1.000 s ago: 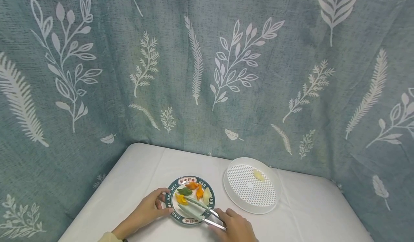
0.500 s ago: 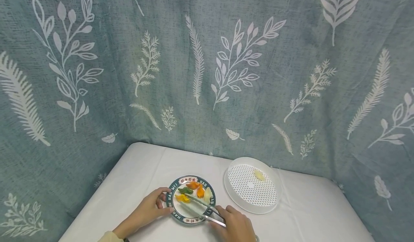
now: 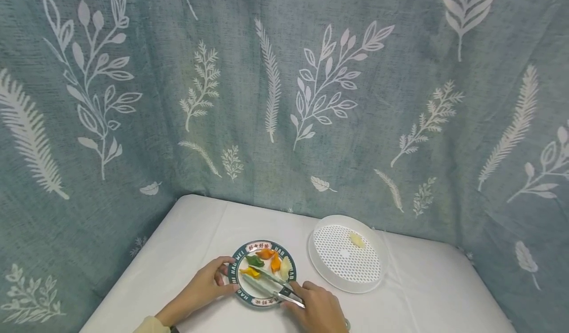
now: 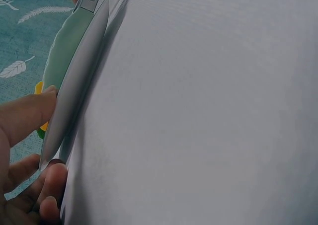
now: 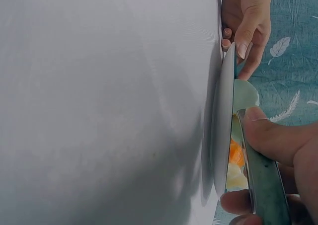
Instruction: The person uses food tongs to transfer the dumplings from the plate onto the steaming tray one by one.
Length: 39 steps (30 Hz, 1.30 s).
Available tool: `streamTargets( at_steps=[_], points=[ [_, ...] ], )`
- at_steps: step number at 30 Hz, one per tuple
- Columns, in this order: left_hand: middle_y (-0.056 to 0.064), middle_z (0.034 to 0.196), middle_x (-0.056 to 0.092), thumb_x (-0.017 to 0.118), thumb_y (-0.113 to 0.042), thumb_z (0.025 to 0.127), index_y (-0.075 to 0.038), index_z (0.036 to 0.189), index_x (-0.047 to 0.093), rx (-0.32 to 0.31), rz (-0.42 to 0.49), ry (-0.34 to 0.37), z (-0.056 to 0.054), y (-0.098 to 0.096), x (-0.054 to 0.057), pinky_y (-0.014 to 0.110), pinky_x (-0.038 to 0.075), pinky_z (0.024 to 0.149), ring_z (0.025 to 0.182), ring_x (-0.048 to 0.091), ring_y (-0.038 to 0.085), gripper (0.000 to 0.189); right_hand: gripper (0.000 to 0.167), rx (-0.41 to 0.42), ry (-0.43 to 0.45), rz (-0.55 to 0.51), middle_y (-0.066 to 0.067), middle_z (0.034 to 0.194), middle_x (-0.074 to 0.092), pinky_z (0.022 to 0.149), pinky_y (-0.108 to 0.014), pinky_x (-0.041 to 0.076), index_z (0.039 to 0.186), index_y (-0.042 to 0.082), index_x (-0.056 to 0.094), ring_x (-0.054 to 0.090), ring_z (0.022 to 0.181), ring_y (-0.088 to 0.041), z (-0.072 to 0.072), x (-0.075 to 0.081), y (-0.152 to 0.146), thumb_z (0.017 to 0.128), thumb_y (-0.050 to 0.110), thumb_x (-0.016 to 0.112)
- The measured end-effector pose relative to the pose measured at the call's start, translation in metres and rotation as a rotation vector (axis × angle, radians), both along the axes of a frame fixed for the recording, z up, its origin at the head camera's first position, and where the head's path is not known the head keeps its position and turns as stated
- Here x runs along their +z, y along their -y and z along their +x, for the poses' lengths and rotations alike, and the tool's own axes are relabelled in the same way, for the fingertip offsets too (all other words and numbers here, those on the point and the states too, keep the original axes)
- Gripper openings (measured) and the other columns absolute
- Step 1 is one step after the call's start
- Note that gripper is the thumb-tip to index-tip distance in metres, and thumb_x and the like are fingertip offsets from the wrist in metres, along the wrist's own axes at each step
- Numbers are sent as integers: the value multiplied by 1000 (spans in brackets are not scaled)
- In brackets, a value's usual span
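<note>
My left hand (image 3: 206,286) pinches the left rim of a round plate (image 3: 240,295), thumb on top and fingers beneath. The plate is white with a dark green lettered border. On it lie dumpling-shaped pieces: a yellow one (image 3: 250,272), a green one (image 3: 255,260), two orange ones (image 3: 265,253) and a cream one (image 3: 285,269). In my right hand (image 3: 317,307) are metal tongs (image 5: 266,180) with pale green tips. Their tips reach over the plate beside the yellow piece; whether they grip it I cannot tell. From the left wrist view, the plate (image 4: 82,81) appears edge-on.
To the right of the plate stands a round white steamer tray (image 3: 313,270) with a perforated base. One cream dumpling (image 3: 356,239) lies in it. A white cloth (image 3: 200,224) covers the table, and a teal leaf-patterned curtain (image 3: 249,91) hangs behind.
My right hand and the tongs have shifted slightly left and farther over the plate. My left hand stays on the rim. The tray looks unchanged.
</note>
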State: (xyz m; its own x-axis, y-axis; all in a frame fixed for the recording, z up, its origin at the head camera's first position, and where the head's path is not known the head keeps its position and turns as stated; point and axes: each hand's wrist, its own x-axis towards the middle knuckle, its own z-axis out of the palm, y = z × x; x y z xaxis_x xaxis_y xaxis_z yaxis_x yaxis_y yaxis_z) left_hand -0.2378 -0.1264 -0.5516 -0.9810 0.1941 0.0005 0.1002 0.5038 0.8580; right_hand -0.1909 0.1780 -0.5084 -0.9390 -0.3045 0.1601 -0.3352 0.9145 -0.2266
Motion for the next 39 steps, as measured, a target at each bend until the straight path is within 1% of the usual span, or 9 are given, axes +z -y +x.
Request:
streamTargets(
  at_steps=[3, 6, 9, 13, 22, 25, 32, 34, 39],
  points=[
    [0, 102, 58, 91, -35, 77, -11, 139, 57, -1, 1, 0, 0, 0, 0, 26, 46, 64, 80, 53, 16, 75, 56, 29, -28, -20, 15, 66, 41, 51, -24, 33, 123, 19, 77, 34, 54, -4, 0, -1, -1, 83, 60, 75],
    [0, 102, 58, 91, -36, 77, -11, 139, 58, 1, 6, -2, 0, 0, 1, 27, 46, 64, 80, 53, 16, 74, 56, 37, -43, -46, 16, 67, 41, 51, -24, 33, 122, 19, 77, 34, 54, -3, 1, -1, -3, 84, 60, 74],
    [0, 101, 58, 91, -35, 76, -12, 138, 58, 6, 5, 2, -1, 0, 1, 27, 46, 64, 80, 53, 16, 74, 58, 31, -31, -68, 16, 67, 42, 52, -24, 33, 123, 19, 77, 35, 55, -3, 2, 0, -5, 84, 62, 72],
    [-1, 101, 58, 92, -35, 76, -12, 138, 58, 13, -3, 4, -1, 0, 2, 27, 46, 64, 80, 53, 16, 75, 61, -1, -23, -97, 16, 66, 42, 52, -24, 34, 124, 19, 77, 35, 54, -4, 4, 2, -9, 84, 64, 71],
    [-1, 101, 58, 92, -35, 75, -13, 138, 59, 27, -5, 14, 0, -1, 1, 27, 46, 64, 79, 53, 16, 74, 53, -16, -74, -109, 17, 68, 43, 54, -24, 35, 120, 20, 78, 36, 56, -3, 9, 9, -23, 84, 59, 75],
    [-2, 101, 58, 92, -35, 75, -14, 138, 59, 34, -9, 20, 1, -1, 0, 27, 46, 64, 79, 53, 16, 75, 52, -35, -93, -111, 18, 69, 45, 53, -23, 36, 119, 20, 79, 35, 56, -3, 10, 10, -29, 83, 58, 76],
    [-2, 101, 58, 92, -35, 75, -15, 138, 59, 46, -12, 23, 2, -2, -2, 27, 46, 63, 79, 54, 16, 75, 54, -107, -70, -125, 18, 68, 44, 52, -22, 36, 121, 19, 78, 36, 56, -2, 12, 18, -39, 83, 57, 77],
    [-2, 101, 58, 92, -35, 75, -14, 138, 59, 45, -12, 24, 1, -2, -2, 27, 46, 64, 79, 54, 16, 75, 54, -122, -75, -125, 17, 67, 43, 52, -22, 36, 121, 18, 78, 36, 56, -2, 12, 20, -43, 83, 56, 78],
    [-1, 101, 58, 92, -36, 74, -13, 138, 58, 45, -7, 24, 2, -2, 0, 27, 46, 63, 79, 54, 16, 76, 52, -163, -78, -139, 17, 67, 43, 52, -23, 36, 119, 18, 79, 37, 56, -2, 12, 24, -54, 82, 55, 80]
  ],
)
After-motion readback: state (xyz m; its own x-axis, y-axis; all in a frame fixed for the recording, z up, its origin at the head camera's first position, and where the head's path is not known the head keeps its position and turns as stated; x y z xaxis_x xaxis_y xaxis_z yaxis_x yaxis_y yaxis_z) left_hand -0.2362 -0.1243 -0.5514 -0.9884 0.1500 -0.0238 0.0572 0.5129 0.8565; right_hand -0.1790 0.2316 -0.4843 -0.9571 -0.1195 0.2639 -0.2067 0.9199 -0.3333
